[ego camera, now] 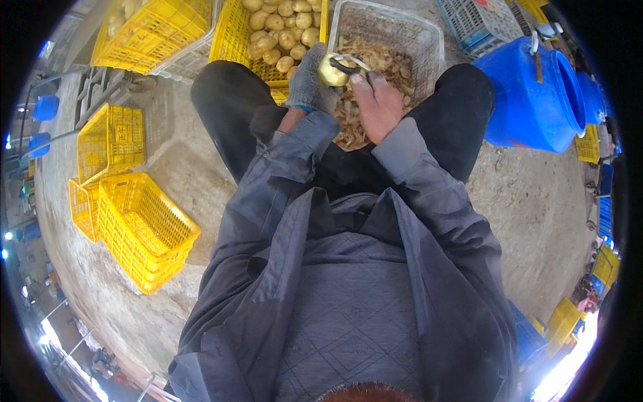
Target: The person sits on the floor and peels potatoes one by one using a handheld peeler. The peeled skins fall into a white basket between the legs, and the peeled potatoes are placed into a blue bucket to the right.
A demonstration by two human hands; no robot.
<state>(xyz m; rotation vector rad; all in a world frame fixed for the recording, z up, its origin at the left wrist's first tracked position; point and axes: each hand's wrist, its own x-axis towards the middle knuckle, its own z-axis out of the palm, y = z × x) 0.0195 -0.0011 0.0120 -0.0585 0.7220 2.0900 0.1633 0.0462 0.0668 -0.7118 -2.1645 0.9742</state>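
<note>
Wearing a grey knit glove, my left hand [316, 78] is closed around a pale, partly peeled potato [331, 74]. My bare right hand [377, 103] grips a black-handled peeler [349, 68], whose head lies against the potato's surface. A light strip of peel hangs by the peeler. Under both hands stands a whitish plastic crate [437, 55], with brown potato peelings [371, 53] heaped inside. Left of it, a yellow plastic crate [228, 35] holds many potatoes [281, 37] with smooth, light skins.
At the upper left, another yellow crate [166, 37] with pale contents rests on a white one. Several yellow crates [150, 236] stand on the concrete floor [186, 135] to the left. A large blue plastic barrel [522, 95] is by my right knee, with a grey-blue crate [479, 25] behind it.
</note>
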